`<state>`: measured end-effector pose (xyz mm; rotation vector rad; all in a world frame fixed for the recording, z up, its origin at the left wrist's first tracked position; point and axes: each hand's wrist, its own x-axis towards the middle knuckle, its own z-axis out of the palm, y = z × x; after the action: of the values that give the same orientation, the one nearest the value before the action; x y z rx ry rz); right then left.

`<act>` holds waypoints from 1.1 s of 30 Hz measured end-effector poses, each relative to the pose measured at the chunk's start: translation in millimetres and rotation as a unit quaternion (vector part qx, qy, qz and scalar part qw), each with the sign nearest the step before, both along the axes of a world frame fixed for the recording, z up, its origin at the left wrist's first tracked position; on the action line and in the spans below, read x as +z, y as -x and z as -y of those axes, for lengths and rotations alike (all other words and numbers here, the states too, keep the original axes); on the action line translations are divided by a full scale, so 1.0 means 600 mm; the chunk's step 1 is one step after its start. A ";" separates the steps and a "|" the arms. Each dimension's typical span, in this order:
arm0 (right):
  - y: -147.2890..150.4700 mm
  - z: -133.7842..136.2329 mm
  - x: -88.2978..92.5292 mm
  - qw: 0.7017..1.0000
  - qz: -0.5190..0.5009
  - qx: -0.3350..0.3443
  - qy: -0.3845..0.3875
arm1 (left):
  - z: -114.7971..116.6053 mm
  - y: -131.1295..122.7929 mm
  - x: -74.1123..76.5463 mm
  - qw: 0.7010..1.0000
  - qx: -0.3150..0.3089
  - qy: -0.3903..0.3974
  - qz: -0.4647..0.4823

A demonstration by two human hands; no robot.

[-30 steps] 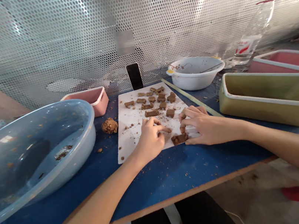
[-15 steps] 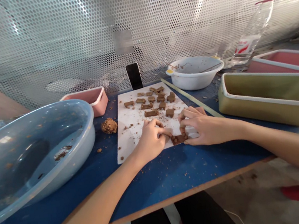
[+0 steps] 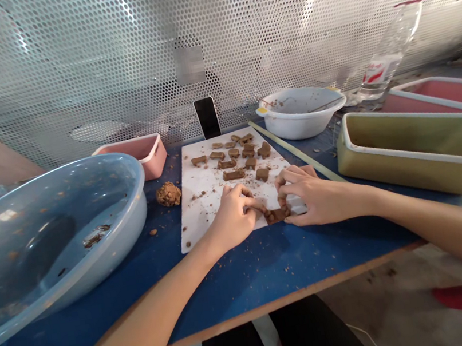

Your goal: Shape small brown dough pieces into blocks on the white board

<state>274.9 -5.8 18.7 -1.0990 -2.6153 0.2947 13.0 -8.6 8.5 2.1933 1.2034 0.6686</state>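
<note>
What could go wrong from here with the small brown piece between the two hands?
The left hand and right hand are at its opposite ends, so uneven pressure might bend or crack the brown piece. It lies by the near edge of the white sheet and could slip off. Crumbs scattered nearby might stick to it.

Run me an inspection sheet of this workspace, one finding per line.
Surface: crumb-strewn blue tabletop, white sheet on it.
Work pieces: brown slab at the sheet's near edge; small brown shapes farther up; brown lump left of the sheet.
Clutter: blue basin and pink bin left; white basin, olive bin and bottle right; pale stick to the sheet's right.
Hands: left hand at the slab's left end, right hand at its right; exact grip unclear.
Cables: thin pale line on the floor, possibly a cord.
Surroundings: perforated metal panel behind; phone standing before it.
</note>
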 end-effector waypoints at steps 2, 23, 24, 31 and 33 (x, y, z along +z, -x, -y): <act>0.001 0.000 0.001 1.000 0.003 0.000 0.001 | 0.000 0.000 -0.001 1.000 -0.001 0.001 -0.001; 0.003 0.004 0.003 1.000 0.011 0.004 0.016 | 0.000 0.001 0.000 1.000 -0.008 0.009 0.004; 0.003 0.004 0.002 1.000 0.009 0.004 0.015 | 0.000 0.001 0.000 1.000 -0.008 0.008 0.003; 0.004 0.006 0.002 1.000 -0.002 0.006 0.006 | -0.002 0.002 0.000 1.000 -0.013 0.011 0.008; 0.005 0.007 0.003 1.000 0.001 0.008 0.006 | -0.002 0.002 0.001 1.000 -0.013 0.017 0.010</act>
<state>272.0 -10.0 20.3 -1.0839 -2.6289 0.3120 11.8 -7.6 9.3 2.1663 1.1668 0.6528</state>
